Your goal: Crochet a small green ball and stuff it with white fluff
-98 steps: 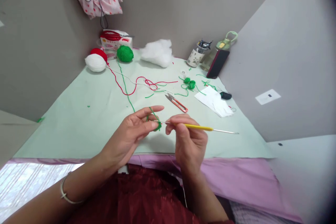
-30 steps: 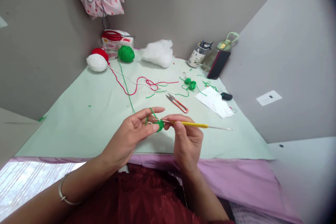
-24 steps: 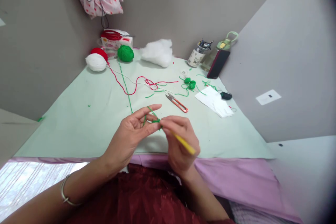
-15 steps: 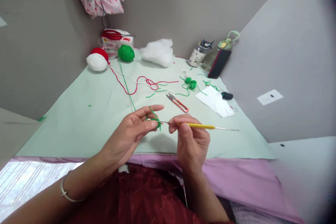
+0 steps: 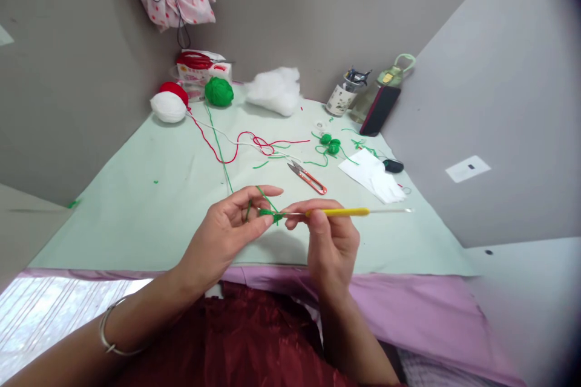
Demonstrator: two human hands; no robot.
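Between thumb and fingers, my left hand (image 5: 229, 227) pinches a small green crochet piece (image 5: 271, 215), with green yarn (image 5: 221, 157) running over the raised index finger. That strand leads back to a green yarn ball (image 5: 219, 92). My right hand (image 5: 330, 242) is closed around a crochet hook (image 5: 345, 212) with a yellow handle and metal at both ends. The hook's left tip is in or against the green piece; the stitches there are too small to make out. Beyond my hands lie orange thread snips (image 5: 307, 178).
White and red yarn balls (image 5: 169, 106) sit at the back left, beside a box with red scissors (image 5: 195, 60). White stuffing (image 5: 275, 91) rests at the back. To the right are small green balls (image 5: 330, 144), white paper (image 5: 374, 176), a pen jar (image 5: 340, 99), a bottle and a phone (image 5: 380, 110).
The hook has shifted slightly left, its right end rising, and my right fingers are closer to the green piece. The piece sits flatter in my left hand.
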